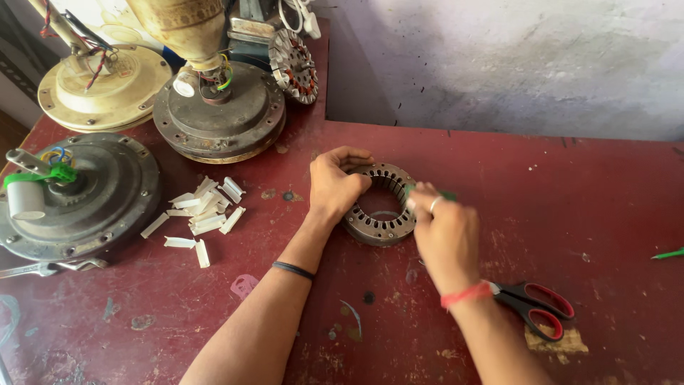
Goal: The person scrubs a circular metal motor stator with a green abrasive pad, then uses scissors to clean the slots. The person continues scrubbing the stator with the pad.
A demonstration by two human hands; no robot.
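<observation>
Head view: left hand (335, 187) clasped on slotted grey steel ring (380, 204), blurred right hand (443, 232) perhaps pinching green strip (447, 194), scuffed red tabletop (570, 185).

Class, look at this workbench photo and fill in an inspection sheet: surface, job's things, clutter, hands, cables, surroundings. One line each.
Surface: red table, paint scuffed and chipped, stained in patches.
Job's things: slotted metal ring lying flat; a green strip at its right rim.
Clutter: pile of white folded slips, red-handled scissors, three round motor housings, a wound core leaning at the back, a wrench, another green piece.
Hands: left hand grips the ring's left rim; right hand blurred at the right rim, holding the green strip.
Cables: coloured wires on the housings.
Surroundings: grey plastered wall.
</observation>
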